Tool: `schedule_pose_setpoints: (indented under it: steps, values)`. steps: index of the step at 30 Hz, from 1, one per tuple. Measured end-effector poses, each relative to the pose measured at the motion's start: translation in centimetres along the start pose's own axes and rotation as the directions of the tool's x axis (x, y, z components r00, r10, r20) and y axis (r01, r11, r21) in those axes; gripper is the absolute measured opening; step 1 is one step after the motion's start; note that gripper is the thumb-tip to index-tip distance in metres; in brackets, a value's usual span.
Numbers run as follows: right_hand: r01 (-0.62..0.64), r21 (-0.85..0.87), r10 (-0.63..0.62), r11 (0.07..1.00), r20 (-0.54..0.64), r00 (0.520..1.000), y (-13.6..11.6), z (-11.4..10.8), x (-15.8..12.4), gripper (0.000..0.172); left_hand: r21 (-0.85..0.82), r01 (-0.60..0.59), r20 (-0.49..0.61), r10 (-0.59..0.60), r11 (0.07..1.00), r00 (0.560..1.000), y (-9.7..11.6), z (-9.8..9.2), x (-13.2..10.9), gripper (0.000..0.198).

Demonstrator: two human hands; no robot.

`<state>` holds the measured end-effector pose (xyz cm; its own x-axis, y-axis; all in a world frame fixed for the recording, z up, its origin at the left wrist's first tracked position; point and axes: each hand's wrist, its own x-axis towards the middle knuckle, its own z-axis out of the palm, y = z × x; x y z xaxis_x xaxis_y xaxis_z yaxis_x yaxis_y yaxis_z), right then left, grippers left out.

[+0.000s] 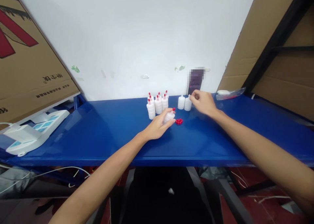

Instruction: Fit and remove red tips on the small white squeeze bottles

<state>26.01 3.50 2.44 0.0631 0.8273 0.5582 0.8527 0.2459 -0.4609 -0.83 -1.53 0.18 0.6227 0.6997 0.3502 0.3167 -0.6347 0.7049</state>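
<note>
My left hand is wrapped round a small white bottle with a red cap, held tilted just above the blue table. A little heap of red caps lies right beside it. My right hand is closed in a pinch at the top of one of two uncapped white bottles near the wall. A cluster of several capped white bottles stands upright just behind my left hand.
A white electronic scale sits at the table's left end under a leaning cardboard box. A dark phone leans on the wall. A clear plastic bag lies at the back right, beside cardboard panels.
</note>
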Motion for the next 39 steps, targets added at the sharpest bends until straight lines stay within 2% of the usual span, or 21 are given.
schedule_pose_setpoints:
  steps: [2,4,7,9,13,15,19,22,25,31,34,39]
  values:
    - [0.017,-0.055,-0.009,0.998,0.143,0.99,-0.6,-0.3,-0.2,0.02,0.009,-0.036,-0.005,0.036,0.999,0.999,-0.1,0.0,0.0,0.039]
    - [0.059,-0.104,-0.026,0.993,0.292,0.956,-1.2,-0.6,-0.5,0.019,0.039,-0.043,-0.04,0.045,0.998,0.998,-0.1,0.0,0.0,0.038]
    - [0.108,-0.14,-0.047,0.984,0.386,0.921,-1.9,-0.7,-0.9,0.016,0.12,-0.002,-0.067,0.01,0.993,0.998,0.0,-0.1,0.0,0.037]
    - [0.163,-0.078,-0.119,0.984,0.397,0.91,-2.4,-0.7,-1.2,0.018,0.209,0.007,-0.062,0.006,0.978,0.998,0.1,-0.1,-0.1,0.037]
    - [0.343,0.226,-0.405,0.912,0.354,0.843,-4.0,-1.0,-2.3,0.035,0.362,0.017,-0.076,0.011,0.932,0.997,0.3,-0.3,-0.1,0.037]
    - [0.346,0.336,-0.459,0.876,0.358,0.813,-5.0,-1.1,-3.0,0.042,0.384,0.016,-0.069,0.011,0.923,0.998,0.3,-0.4,-0.1,0.037]
    - [0.242,0.43,-0.433,0.87,0.432,0.791,-6.2,-1.1,-3.9,0.031,0.354,-0.005,-0.059,0.027,0.935,0.998,0.3,-0.7,-0.2,0.034]
    - [0.201,0.462,-0.434,0.864,0.478,0.764,-6.2,-1.0,-4.0,0.029,0.355,-0.053,0.005,0.055,0.933,0.998,0.2,-0.7,-0.2,0.03]
    - [0.227,0.474,-0.471,0.851,0.494,0.731,-6.1,-0.9,-3.9,0.033,0.374,-0.069,0.033,0.062,0.925,0.998,0.1,-0.6,-0.2,0.029]
    - [0.337,0.444,-0.535,0.83,0.462,0.707,-6.4,-0.9,-3.8,0.037,0.387,-0.066,-0.001,0.072,0.92,0.997,0.0,-0.5,0.0,0.03]
    - [0.333,0.457,-0.538,0.825,0.452,0.712,-6.3,-0.8,-3.6,0.04,0.424,-0.078,-0.015,0.093,0.902,0.996,-0.2,-0.5,0.1,0.033]
    - [0.179,0.499,-0.438,0.848,0.472,0.765,-5.1,-0.6,-2.9,0.046,0.503,-0.041,-0.102,0.106,0.863,0.989,-0.4,-0.8,-0.1,0.039]
